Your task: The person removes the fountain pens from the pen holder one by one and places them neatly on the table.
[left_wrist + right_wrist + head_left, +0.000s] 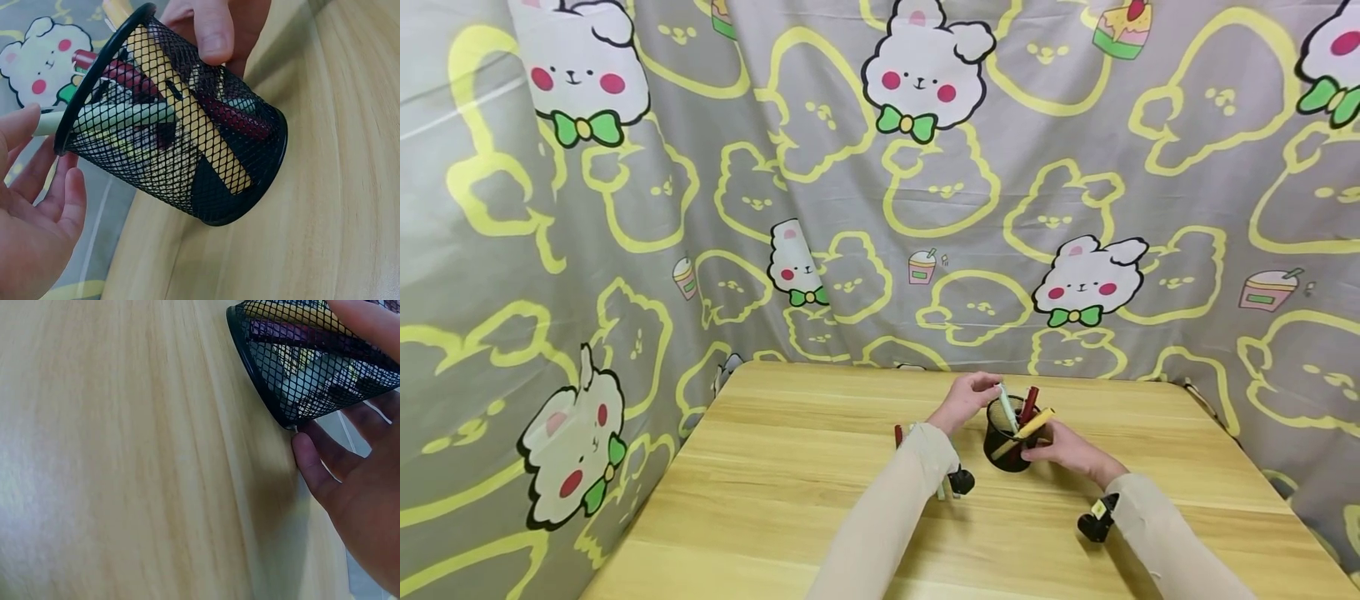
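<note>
A black mesh pen holder (1004,457) stands on the wooden table. My right hand (1071,451) grips its side, with the thumb across the mesh in the left wrist view and several fingers behind it in the right wrist view. At the rim, my left hand (967,400) pinches the top end of a pale green marker (94,119) leaning inside the holder; its other fingers are loosely bent. A dark red marker (1031,400) and a yellow marker (1036,422) stick out above the rim. Through the mesh shows a flat yellow strip (200,125).
More pens lie on the table partly hidden under my left forearm; a red one (898,433) and a pale green one (940,490) show at its sides. A patterned grey curtain (850,192) hangs behind the table (760,467) and along its left side.
</note>
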The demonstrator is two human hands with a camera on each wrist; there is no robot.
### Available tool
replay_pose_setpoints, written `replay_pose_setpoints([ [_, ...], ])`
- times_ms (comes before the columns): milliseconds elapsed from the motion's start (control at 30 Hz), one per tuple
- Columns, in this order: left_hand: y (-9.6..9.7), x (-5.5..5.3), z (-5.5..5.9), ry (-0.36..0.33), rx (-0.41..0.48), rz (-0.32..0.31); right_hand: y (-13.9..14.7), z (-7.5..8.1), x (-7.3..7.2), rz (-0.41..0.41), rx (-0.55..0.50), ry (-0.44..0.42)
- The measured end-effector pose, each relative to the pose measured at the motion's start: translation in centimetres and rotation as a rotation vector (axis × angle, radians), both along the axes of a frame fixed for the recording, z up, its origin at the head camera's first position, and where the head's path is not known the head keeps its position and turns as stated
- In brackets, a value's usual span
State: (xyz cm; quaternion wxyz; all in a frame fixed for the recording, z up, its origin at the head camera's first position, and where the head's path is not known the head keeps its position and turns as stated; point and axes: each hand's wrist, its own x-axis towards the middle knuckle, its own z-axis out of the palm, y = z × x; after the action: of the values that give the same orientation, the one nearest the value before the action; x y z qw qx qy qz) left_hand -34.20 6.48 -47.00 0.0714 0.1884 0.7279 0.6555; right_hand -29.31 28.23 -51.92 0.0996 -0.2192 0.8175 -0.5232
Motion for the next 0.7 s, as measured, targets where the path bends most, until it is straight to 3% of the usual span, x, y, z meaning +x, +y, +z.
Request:
replay_pose_setpoints([
  [233, -0.2, 0.3, -0.1, 0.016, -0.004, 0.049, -0.1, 0.0, 0.0, 0.017, -0.007, 0.004],
  [500, -0.2, 0.5, 0.0, 0.045, -0.01, 0.088, -0.9, 0.2, 0.5, -0.083, -0.01, 0.007],
  [700, -0.4, 0.7, 0.2, 0.067, -0.001, 0.123, -1.0, 0.2, 0.4, -0.091, -0.024, 0.034],
])
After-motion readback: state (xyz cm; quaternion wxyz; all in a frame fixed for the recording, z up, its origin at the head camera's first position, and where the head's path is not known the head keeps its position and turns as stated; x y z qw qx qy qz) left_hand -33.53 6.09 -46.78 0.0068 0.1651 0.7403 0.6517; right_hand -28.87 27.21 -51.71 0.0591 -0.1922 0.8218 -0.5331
